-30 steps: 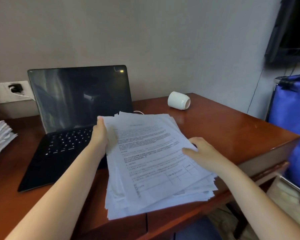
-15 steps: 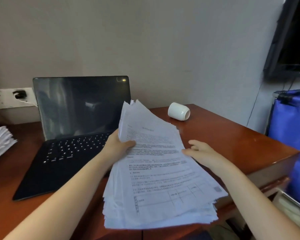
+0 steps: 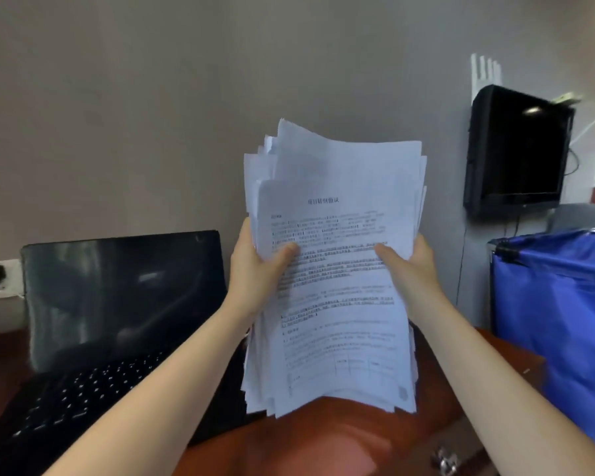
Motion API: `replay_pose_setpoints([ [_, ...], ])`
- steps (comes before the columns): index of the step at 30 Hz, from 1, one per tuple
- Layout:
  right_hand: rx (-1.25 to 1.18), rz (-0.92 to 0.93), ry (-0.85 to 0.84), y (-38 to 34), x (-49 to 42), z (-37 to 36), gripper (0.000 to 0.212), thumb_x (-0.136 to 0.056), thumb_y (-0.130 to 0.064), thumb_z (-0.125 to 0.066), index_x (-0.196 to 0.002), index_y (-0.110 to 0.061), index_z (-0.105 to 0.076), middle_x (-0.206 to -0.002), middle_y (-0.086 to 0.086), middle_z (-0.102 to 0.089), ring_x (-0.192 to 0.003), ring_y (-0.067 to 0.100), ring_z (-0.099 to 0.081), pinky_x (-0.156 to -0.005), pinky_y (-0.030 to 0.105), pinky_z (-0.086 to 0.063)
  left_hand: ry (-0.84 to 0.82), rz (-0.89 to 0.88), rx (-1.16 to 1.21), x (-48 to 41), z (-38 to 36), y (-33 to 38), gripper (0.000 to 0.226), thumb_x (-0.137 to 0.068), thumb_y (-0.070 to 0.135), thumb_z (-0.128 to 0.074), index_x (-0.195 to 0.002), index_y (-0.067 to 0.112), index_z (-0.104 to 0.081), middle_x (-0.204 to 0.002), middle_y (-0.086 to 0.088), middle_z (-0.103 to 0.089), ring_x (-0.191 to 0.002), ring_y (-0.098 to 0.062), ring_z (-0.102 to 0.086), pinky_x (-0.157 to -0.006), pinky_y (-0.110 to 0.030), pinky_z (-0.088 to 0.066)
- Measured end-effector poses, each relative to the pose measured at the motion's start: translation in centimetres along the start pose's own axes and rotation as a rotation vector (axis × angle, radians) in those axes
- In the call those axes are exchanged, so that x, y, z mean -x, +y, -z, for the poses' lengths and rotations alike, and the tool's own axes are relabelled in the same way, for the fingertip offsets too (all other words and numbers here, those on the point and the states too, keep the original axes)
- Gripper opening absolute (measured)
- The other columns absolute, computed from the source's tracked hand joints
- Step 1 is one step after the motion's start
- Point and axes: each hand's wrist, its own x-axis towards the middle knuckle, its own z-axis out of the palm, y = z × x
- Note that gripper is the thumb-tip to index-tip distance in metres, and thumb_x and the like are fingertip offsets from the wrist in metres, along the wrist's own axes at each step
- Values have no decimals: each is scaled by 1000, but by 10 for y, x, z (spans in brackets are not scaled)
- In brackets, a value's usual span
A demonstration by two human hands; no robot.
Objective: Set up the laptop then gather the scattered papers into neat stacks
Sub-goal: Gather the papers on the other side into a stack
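Two grips in the head view: left grip (image 3: pixel 258 273) and right grip (image 3: pixel 409 269), each clasped round a side edge of one thick sheaf of papers (image 3: pixel 334 321), thumbs pressed on the printed front sheet, fingers hidden behind. Held upright between the grips, over the table (image 3: pixel 323 444); lower edge near the wood, touching or not impossible to tell; upper edges ragged and fanned. Left of the left grip and lower down, the laptop (image 3: pixel 117 304), lid up, screen dark, keyboard showing. Likely done with the set-up, though impossible to tell whether powered. Right of the right grip, well apart, a blue bag (image 3: pixel 557 321); above that, a black monitor (image 3: pixel 516 149) on the wall. Judged mid-gathering: squaring the sheaf. Next, probably: slacken both grips slightly, drop the lower edge onto the table below, tap until flush, then lay flat beside the laptop. Watch for loose sheets slipping out.
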Motion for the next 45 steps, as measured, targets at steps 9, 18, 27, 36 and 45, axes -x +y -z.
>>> replay_pose_setpoints([
  [9,-57,114,-77,-7,-2,26,42,-84,-7,-66,-120,-23,-51,-110,-4,-66,-91,12,-69,-63,21,-55,59,94,59,-16,0,-1,55,-79,32,-73,-123,23,-40,-118,9,-54,-101,-2,-56,-78,-20,-48],
  [18,-11,220,-167,-10,-3,28,58,-80,0,-67,-120,-32,-42,-110,-10,-61,-89,-4,-65,-66,16,-52,73,-54,86,-6,-7,-1,50,-84,26,-69,-125,23,-39,-120,14,-52,-105,4,-55,-75,-6,-47],
  [27,-92,51,-188,2,-4,33,36,-74,-12,-72,-106,-22,-58,-93,-5,-72,-79,10,-71,-60,23,-56,89,-45,115,3,-4,-2,62,-70,36,-80,-121,28,-43,-113,20,-56,-96,9,-59,-71,-9,-49],
  [36,-2,151,32,-6,-2,9,14,-84,-8,-68,-87,-22,-66,-81,-13,-71,-75,4,-69,-65,19,-56,158,-126,76,-9,-31,34,38,-82,23,-71,-116,22,-57,-102,14,-66,-96,-4,-64,-85,-30,-54],
  [45,-84,42,12,-25,-13,10,8,-88,-11,-60,-88,-19,-63,-70,-7,-72,-65,10,-69,-55,23,-54,200,101,95,-19,-6,24,12,-80,29,-71,-83,22,-62,-79,9,-65,-74,-10,-64,-65,-27,-51],
])
